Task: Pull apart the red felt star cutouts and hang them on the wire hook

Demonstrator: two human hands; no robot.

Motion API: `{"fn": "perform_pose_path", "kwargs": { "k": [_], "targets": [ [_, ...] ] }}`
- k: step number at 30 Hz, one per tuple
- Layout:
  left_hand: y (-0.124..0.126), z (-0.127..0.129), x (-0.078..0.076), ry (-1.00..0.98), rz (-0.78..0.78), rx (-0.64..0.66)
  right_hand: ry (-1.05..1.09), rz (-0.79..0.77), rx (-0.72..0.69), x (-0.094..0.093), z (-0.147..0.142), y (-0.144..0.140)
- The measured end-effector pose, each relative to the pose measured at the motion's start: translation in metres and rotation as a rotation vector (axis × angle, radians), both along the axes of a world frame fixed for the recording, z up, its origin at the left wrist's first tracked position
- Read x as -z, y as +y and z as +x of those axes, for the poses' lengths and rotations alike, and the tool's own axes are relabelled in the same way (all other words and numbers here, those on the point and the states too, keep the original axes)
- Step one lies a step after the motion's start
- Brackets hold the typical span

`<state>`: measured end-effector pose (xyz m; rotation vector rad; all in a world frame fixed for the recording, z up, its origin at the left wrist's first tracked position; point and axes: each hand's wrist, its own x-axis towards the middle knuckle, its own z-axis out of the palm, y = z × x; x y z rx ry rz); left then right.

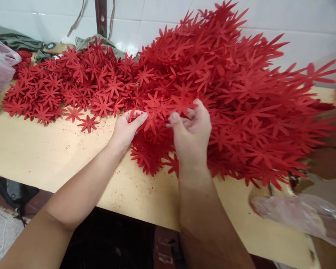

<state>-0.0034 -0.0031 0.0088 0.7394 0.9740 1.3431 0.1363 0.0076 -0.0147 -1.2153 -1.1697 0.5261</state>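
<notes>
Red flower-shaped cut-outs (249, 89) with several narrow petals form a large heap across the table. My left hand (126, 125) is at the heap's front edge, thumb and forefinger pinched on a red flower cut-out (154, 112) whose petals spread to the right. Just right of it, my right hand (194, 129) has its fingers curled, with the thumb close to them. Red petals lie right behind those fingertips, and whether the right hand grips one is hidden. Below the hands, a small cluster of flower cut-outs (147, 158) rests on the tabletop.
A lower pile of flower cut-outs (86, 74) stretches left along the tiled wall (162, 15). Two loose flowers lie before it on the pale wooden table (81, 164). Plastic bags sit at far left (1, 63) and front right (302, 216). Green cloth (16, 37) lies behind.
</notes>
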Motion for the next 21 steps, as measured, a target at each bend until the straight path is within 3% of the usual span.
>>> {"fn": "perform_pose_path", "kwargs": {
  "k": [4,7,9,14,16,18,21],
  "targets": [
    [-0.003,0.000,-0.004,-0.058,-0.052,0.034,-0.292,0.083,-0.165,-0.008,-0.014,-0.015],
    [-0.005,0.000,-0.006,-0.108,-0.052,0.078,-0.388,0.081,-0.286,-0.014,-0.020,-0.021],
    [-0.005,0.001,-0.005,-0.125,-0.039,0.090,-0.357,0.049,-0.252,-0.012,-0.018,-0.019],
    [-0.002,0.000,-0.002,-0.125,-0.111,-0.006,-0.200,0.047,-0.001,0.005,0.004,-0.002],
    [-0.001,-0.001,-0.001,-0.140,-0.128,-0.016,-0.229,0.062,0.020,0.005,0.007,-0.001],
    [-0.002,-0.001,0.000,-0.170,-0.121,0.000,-0.340,0.078,-0.058,0.001,0.002,-0.005],
    [-0.002,0.001,0.001,-0.210,-0.107,0.020,-0.463,0.081,-0.309,-0.010,-0.014,-0.017]
  ]
}}
